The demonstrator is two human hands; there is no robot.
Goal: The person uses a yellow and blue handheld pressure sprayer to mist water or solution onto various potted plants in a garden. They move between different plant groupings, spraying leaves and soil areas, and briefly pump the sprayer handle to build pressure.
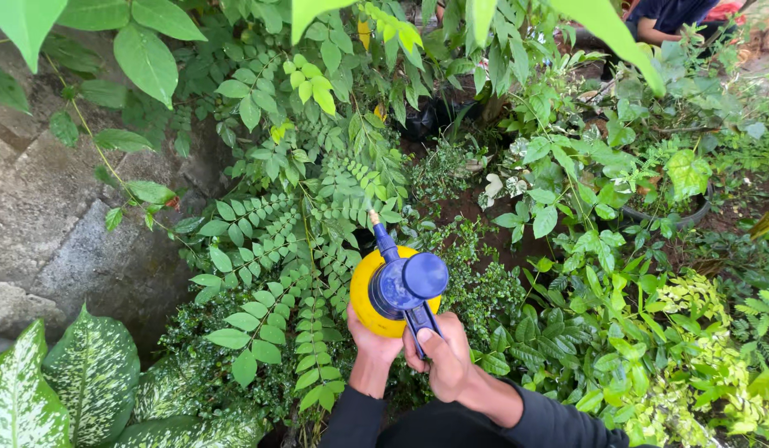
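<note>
Both hands grip a round yellow plastic spray bottle [376,300] with a blue pump head, low in the frame's centre: left hand [372,344] cupped under its body, right hand [442,357] clenched on the blue trigger handle. Leafy green garden plants [567,207] fill the frame (grey stone wall [44,216] at left). Its thin nozzle [373,218] points up-frame at ferny fronds [318,224].

Leafy fronds [293,249] crowd ahead; stone wall [61,224] blocks left.
</note>
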